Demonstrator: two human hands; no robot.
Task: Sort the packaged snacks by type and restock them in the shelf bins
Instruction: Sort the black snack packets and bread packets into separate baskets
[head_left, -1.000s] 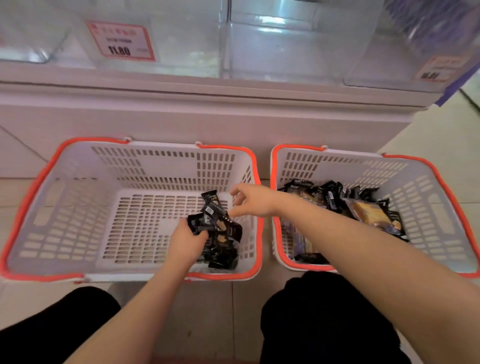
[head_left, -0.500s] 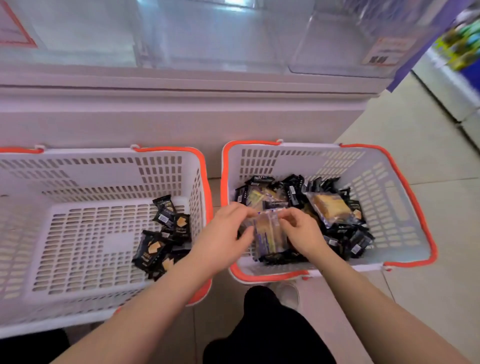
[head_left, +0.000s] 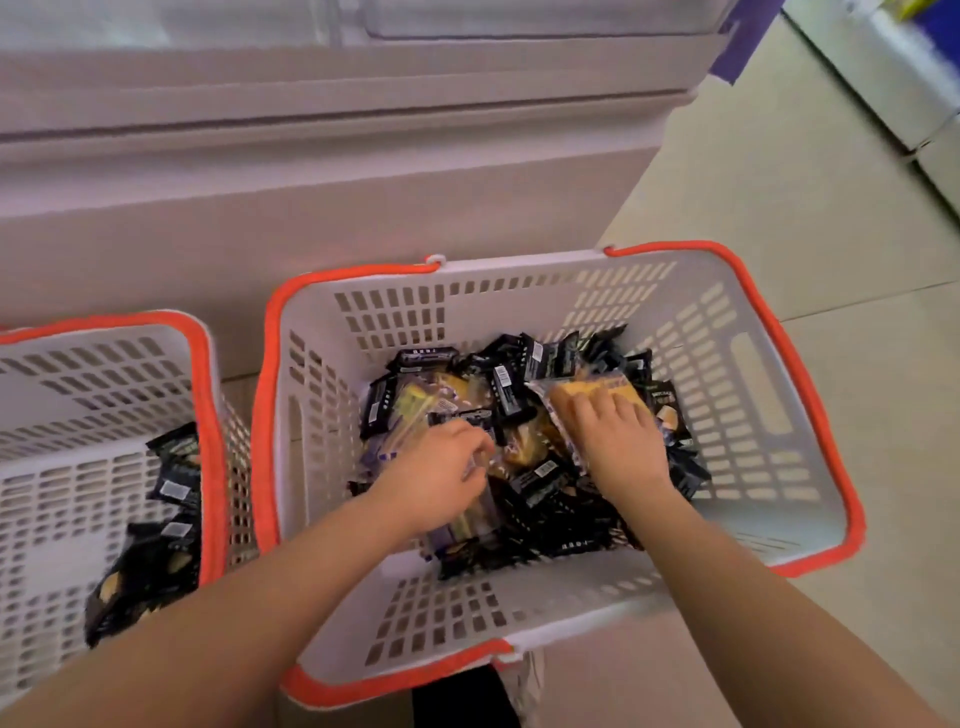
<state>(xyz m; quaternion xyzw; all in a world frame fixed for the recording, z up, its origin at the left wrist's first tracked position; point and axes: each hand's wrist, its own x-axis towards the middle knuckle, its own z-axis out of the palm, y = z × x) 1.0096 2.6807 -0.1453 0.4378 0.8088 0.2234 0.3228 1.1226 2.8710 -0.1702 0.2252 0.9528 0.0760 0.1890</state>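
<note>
A white basket with an orange rim (head_left: 727, 395) holds a mixed pile of small black snack packets (head_left: 550, 509) and clear packets of yellow cake. My left hand (head_left: 441, 478) is down in the middle of the pile, fingers curled on a clear packet with purple print (head_left: 467, 519). My right hand (head_left: 618, 441) rests with spread fingers on a clear yellow cake packet (head_left: 597, 387) at the pile's right side. A second basket (head_left: 78, 384) on the left holds only black packets (head_left: 150, 561) along its right wall.
The white shelf base (head_left: 311, 182) stands just behind both baskets, with clear bins (head_left: 519, 15) at the top edge. Tiled floor (head_left: 831, 208) runs to the right, toward another shelf unit (head_left: 909, 78). My dark-clad legs are below the baskets.
Both hands left the left basket and went into the right one. My right hand has since let go of the shared clear packet and moved right onto the yellow cake packet. The view swung right.
</note>
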